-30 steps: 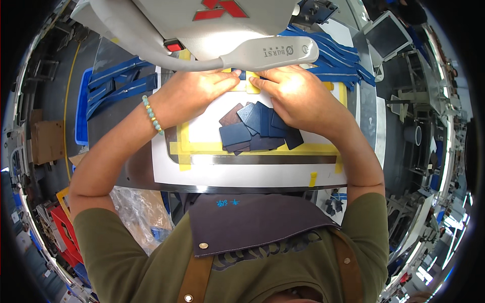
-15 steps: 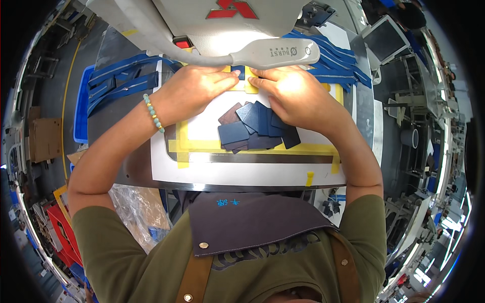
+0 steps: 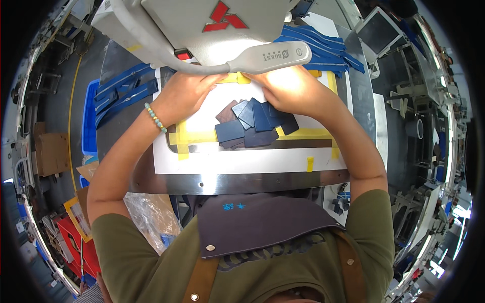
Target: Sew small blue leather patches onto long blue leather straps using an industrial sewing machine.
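Under the pale grey sewing-machine head [image 3: 202,30], both my hands rest on the white work surface. My left hand [image 3: 184,96] has its fingers stretched toward the yellow guide strip [image 3: 243,79], fingertips partly covered by the lamp. On the other side, my right hand [image 3: 293,91] reaches toward the same strip, its fingers mostly hidden by the lamp and bright glare. What lies under its fingertips I cannot make out. A loose pile of dark blue and brownish rectangular pieces [image 3: 255,123] lies between my wrists, close to the right hand.
A grey flexible lamp [image 3: 270,57] crosses above my hands. Blue zippered strips [image 3: 323,48] lie at the back right, and more blue strips [image 3: 124,91] hang at the left beside a blue bin [image 3: 90,118]. Yellow tape [image 3: 179,139] borders the white surface.
The whole view has shifted slightly with my head. My left fingers have moved back from the small blue piece at the yellow strip, and that piece is no longer visible.
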`<state>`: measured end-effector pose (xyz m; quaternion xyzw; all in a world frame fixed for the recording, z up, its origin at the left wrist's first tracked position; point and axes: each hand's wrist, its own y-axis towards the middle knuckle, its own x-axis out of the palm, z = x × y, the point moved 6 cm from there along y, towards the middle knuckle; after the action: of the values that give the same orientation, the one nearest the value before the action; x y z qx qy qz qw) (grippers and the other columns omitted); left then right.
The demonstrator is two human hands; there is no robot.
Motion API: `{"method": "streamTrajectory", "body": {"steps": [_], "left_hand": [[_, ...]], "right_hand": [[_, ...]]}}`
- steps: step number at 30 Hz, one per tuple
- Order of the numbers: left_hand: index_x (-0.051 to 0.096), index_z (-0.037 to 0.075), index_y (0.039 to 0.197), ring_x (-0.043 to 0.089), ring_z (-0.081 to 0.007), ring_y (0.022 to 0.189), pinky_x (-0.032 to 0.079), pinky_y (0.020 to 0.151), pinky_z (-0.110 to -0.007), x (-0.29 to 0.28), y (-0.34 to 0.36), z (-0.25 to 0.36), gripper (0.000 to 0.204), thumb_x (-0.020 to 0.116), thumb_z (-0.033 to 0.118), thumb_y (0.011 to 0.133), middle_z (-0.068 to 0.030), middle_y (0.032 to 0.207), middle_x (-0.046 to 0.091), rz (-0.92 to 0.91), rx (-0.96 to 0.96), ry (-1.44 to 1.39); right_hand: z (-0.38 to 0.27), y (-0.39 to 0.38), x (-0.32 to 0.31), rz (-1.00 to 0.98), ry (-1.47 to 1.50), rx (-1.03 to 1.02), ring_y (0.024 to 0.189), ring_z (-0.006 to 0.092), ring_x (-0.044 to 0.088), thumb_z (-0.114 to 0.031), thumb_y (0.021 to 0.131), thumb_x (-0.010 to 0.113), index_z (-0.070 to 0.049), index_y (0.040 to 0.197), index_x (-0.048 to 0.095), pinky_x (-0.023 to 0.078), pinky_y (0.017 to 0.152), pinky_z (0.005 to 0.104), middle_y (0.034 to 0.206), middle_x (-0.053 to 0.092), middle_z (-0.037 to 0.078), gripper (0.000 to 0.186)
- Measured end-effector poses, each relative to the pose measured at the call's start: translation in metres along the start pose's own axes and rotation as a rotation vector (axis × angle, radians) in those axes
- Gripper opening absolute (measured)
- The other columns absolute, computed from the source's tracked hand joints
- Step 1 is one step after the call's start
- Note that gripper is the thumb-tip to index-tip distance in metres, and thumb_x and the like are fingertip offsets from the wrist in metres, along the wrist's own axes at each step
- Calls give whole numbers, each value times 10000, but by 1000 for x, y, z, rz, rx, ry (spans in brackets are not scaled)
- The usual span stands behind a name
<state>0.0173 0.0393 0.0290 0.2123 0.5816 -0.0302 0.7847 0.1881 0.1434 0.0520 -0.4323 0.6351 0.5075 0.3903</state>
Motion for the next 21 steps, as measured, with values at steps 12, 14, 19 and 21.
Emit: {"method": "streamTrajectory", "body": {"steps": [12, 14, 19, 21], "left_hand": [[723, 74, 1315, 699, -305, 1129, 521, 1022, -386, 3, -12, -22, 313, 594, 95, 1030, -133, 1268, 750, -57, -286, -336], [722, 75, 1316, 697, -308, 1118, 518, 1025, -391, 3, -9, -19, 315, 595, 93, 1029, -133, 1262, 751, -50, -282, -339], [714, 84, 1331, 640, -335, 1198, 490, 1055, -413, 4, -9, -11, 333, 619, 82, 1011, -160, 1262, 732, 55, -303, -287], [709, 85, 1341, 627, -348, 1215, 487, 1060, -426, 8, -10, -7, 348, 631, 78, 1002, -167, 1261, 728, 92, -266, -232]], "right_hand": [[8, -8, -2, 49, 24, 46, 1088, 346, 723, 6, 808, 684, 2, 1185, 748, 567, 986, 453, 1132, 760, 188, 383], [10, -10, -2, 68, 25, 37, 1140, 340, 708, -7, 813, 686, -8, 1188, 749, 547, 1026, 465, 1152, 759, 182, 381], [26, -11, -2, 66, 34, 120, 1197, 308, 664, -131, 892, 682, -73, 1243, 741, 472, 1059, 471, 1242, 737, 126, 361], [33, -11, 2, 96, -23, 155, 1173, 307, 667, -152, 911, 678, -77, 1241, 734, 474, 1037, 462, 1227, 733, 127, 344]]}}
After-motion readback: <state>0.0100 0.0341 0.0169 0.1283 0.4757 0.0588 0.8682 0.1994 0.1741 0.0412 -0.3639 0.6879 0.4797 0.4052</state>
